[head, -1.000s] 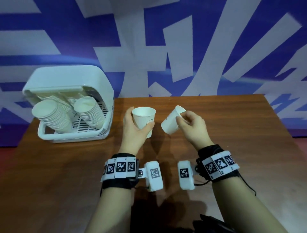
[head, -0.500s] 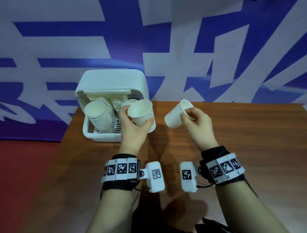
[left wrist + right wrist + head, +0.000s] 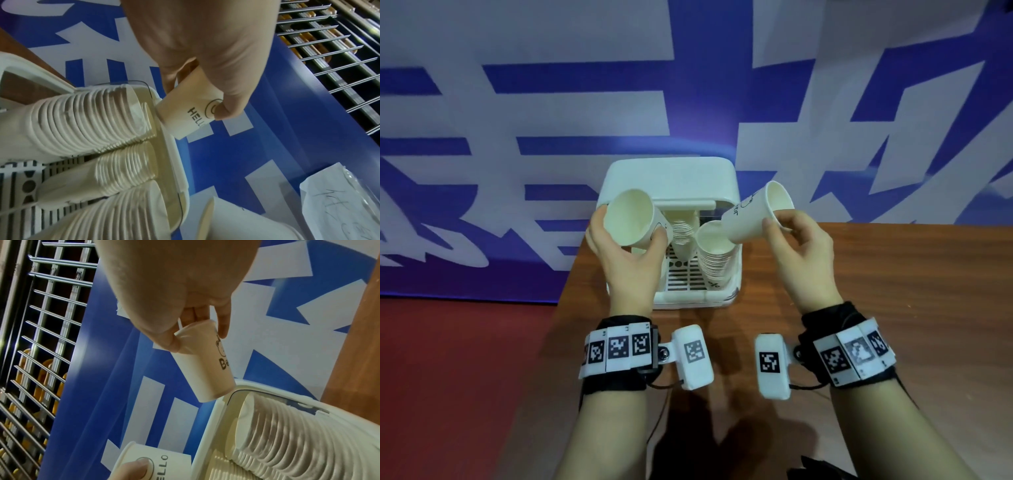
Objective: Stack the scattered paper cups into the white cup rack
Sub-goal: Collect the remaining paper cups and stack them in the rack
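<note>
Both hands hold white paper cups in front of the white cup rack [image 3: 667,178], whose rows of nested cups [image 3: 714,260] lean towards me. My left hand [image 3: 627,236] grips one cup [image 3: 630,219] around its wall, mouth tilted towards me, at the rack's left side; in the left wrist view this printed cup [image 3: 180,113] hangs just outside the rack's rim. My right hand [image 3: 779,222] pinches the other cup [image 3: 753,214] by its rim. That cup's base points down-left at the open mouth of the right row, and the right wrist view shows this cup [image 3: 203,363] a little short of the row [image 3: 287,426].
The rack stands at the far left corner of the brown wooden table [image 3: 893,291], against a blue and white wall banner [image 3: 551,120]. Red floor [image 3: 465,377] lies left of the table edge. A scribbled sheet in clear plastic [image 3: 339,203] shows in the left wrist view.
Both hands have carried their cups left and forward from mid-table to the rack. The left cup has tipped from upright onto its side. The head view has swung left, centring the rack.
</note>
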Available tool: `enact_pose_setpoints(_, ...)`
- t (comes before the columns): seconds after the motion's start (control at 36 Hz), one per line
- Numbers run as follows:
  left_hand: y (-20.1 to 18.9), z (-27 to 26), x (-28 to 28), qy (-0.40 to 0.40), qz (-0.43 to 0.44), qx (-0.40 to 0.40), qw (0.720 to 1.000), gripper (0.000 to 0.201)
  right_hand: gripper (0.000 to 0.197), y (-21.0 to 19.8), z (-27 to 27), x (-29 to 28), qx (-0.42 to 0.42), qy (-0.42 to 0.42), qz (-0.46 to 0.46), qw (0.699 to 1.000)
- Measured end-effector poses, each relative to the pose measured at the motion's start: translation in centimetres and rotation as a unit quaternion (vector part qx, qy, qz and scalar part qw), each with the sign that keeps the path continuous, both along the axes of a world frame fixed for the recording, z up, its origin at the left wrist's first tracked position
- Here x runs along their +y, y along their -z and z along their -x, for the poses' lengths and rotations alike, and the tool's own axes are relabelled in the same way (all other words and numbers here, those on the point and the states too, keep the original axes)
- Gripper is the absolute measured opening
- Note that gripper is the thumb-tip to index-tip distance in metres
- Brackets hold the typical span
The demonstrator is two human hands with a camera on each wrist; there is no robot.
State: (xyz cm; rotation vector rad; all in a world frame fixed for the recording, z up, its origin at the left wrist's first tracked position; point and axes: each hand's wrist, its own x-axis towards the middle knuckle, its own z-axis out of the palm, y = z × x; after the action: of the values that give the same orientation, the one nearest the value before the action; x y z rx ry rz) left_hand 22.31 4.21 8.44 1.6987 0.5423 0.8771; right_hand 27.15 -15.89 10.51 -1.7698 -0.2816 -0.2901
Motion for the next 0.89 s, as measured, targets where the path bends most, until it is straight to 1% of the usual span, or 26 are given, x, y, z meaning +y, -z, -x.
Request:
enact_pose_setpoints(0.17, 1.4, -0.3, 2.5, -0.013, -0.038, 0.015, 0.999, 0.075, 0.006, 0.7, 0.1, 2.1, -0.007, -0.029, 0.054, 0.998)
enact_pose_setpoints(0.33, 3.0, -0.4, 3.9, -0.022, -0.050, 0.054, 0.997, 0.083, 0.006, 1.9, -0.1, 3.4, -0.039, -0.036, 0.148, 0.988)
enact_pose_setpoints(0.47, 3.6, -0.4, 4.1, -0.020, -0.075, 0.105, 0.991, 0.082, 0.005, 2.7, -0.3, 4.2, -0.045, -0.057, 0.215, 0.974)
enact_pose_setpoints(0.58, 3.7, -0.7, 4.0, 0.008, -0.091, 0.144, 0.985, 0.081, 0.008, 3.0, -0.8, 4.8, -0.059, -0.057, 0.255, 0.963)
enact_pose_setpoints(0.75, 4.1, -1.3, 4.2, 0.030, -0.118, 0.194, 0.973, 0.081, 0.022, 3.2, -1.4, 5.5, -0.066, -0.066, 0.340, 0.936)
enact_pose_setpoints(0.89, 4.4, -1.2, 4.1, 0.031, -0.135, 0.208, 0.968, 0.081, 0.026, 3.5, -1.5, 5.8, -0.068, -0.070, 0.350, 0.932)
